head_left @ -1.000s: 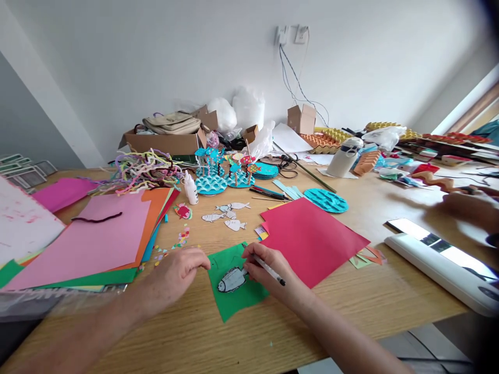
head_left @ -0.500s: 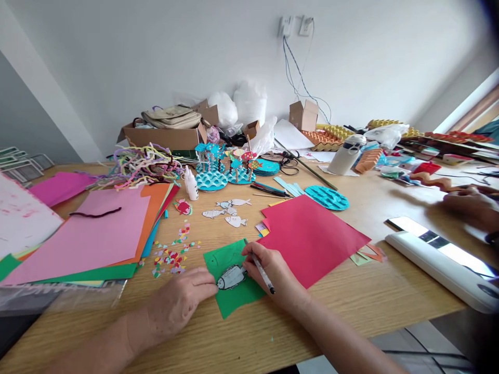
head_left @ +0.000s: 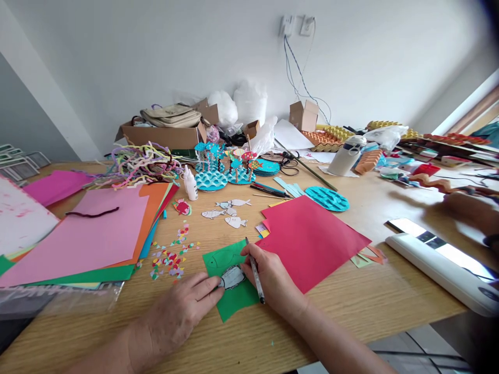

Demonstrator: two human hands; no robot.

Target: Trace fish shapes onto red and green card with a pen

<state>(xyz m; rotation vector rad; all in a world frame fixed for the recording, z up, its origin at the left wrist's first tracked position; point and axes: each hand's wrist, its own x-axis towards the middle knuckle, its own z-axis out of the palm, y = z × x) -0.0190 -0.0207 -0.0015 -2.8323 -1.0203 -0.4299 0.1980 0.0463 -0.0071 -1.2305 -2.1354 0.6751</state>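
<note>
A white paper fish (head_left: 233, 278) with dark outlines lies on a green sheet of paper (head_left: 237, 304) in front of me. My left hand (head_left: 191, 301) rests beside it with fingers stretched out, their tips pressing on the fish's left end. Between the fingers of my right hand (head_left: 268, 272) is a pen (head_left: 257, 280), one end pointing down towards me and the other up at the sheet's top edge. Above the cut-out, a fish outline is drawn on the green paper. The right fingertips touch near the fish's right end.
A red sheet (head_left: 315, 239) lies to the right, several white paper fish (head_left: 235, 222) behind. Paper confetti (head_left: 171, 259), a glue bottle (head_left: 191, 184) and stacked coloured sheets (head_left: 97, 228) are on the left. At far right, another person's hand (head_left: 470, 208) is near a white device (head_left: 440, 272).
My left fingers have moved right onto the fish's left end. The pen in my right hand has swung more upright. The other person's hand has shifted slightly.
</note>
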